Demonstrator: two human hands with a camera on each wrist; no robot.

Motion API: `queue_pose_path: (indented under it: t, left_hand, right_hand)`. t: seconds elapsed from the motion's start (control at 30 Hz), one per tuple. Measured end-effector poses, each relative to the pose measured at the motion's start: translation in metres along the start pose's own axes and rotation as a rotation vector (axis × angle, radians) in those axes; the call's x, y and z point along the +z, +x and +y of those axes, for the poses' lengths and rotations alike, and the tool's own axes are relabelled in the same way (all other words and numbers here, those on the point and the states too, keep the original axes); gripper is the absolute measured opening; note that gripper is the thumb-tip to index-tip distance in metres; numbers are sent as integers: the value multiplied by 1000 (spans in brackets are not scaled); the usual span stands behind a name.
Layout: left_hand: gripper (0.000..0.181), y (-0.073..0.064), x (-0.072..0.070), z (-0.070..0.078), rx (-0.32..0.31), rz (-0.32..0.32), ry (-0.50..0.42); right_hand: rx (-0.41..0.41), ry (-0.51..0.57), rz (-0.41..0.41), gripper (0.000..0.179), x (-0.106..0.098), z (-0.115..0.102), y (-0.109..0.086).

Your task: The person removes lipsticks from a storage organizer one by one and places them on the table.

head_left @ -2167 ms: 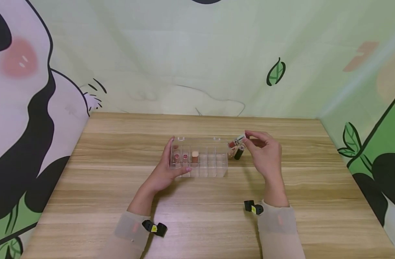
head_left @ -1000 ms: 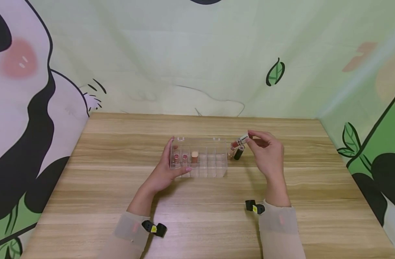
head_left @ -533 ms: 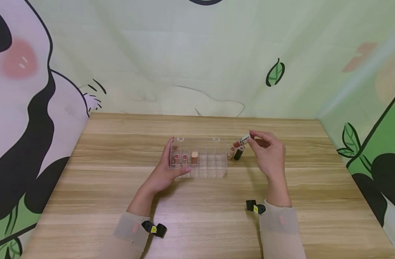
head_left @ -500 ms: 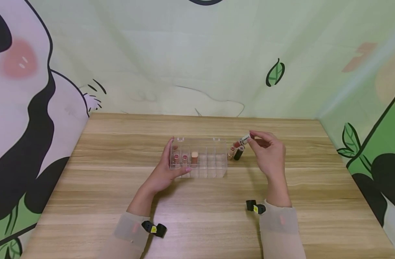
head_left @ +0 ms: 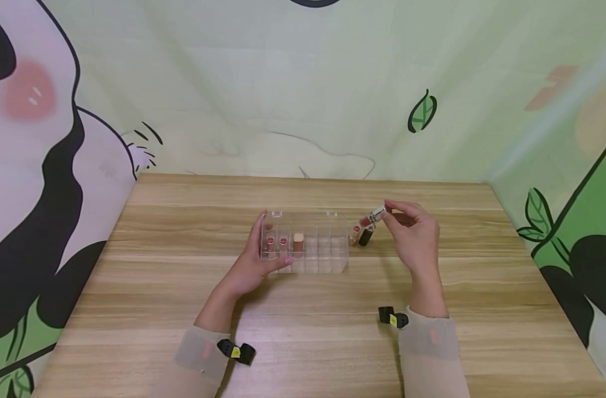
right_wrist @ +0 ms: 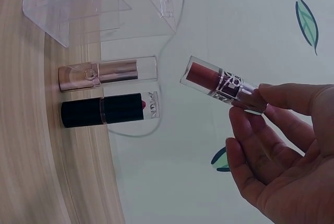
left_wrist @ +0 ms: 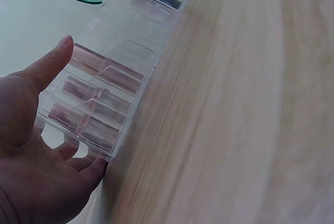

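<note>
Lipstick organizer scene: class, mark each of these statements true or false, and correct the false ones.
1. The right hand pinches a clear-capped lipstick in the air. True.
2. The left hand grips a black lipstick. False: it rests against the end of the clear organizer.
3. Three lipsticks stand in the organizer's left compartments. True.
4. Two lipsticks, a black lipstick and a rose-gold lipstick, stand upright on the table beside the organizer. True.
5. The organizer is full. False: its right compartments are empty.
</note>
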State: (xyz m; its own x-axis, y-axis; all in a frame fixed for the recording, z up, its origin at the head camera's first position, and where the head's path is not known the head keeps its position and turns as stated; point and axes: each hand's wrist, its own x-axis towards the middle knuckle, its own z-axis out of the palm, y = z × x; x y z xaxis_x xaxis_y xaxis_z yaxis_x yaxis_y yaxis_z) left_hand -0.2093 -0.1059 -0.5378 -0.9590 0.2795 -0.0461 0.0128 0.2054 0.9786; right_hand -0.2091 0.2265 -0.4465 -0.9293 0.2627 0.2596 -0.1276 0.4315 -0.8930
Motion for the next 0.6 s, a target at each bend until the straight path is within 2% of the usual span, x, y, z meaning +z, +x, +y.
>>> queue_pose_path:
  t: [0.6]
  left_hand:
    - [121,0,0,-1,-2,-3,-11]
  right_hand:
    - [-11,-17,10,23,-1,1,1]
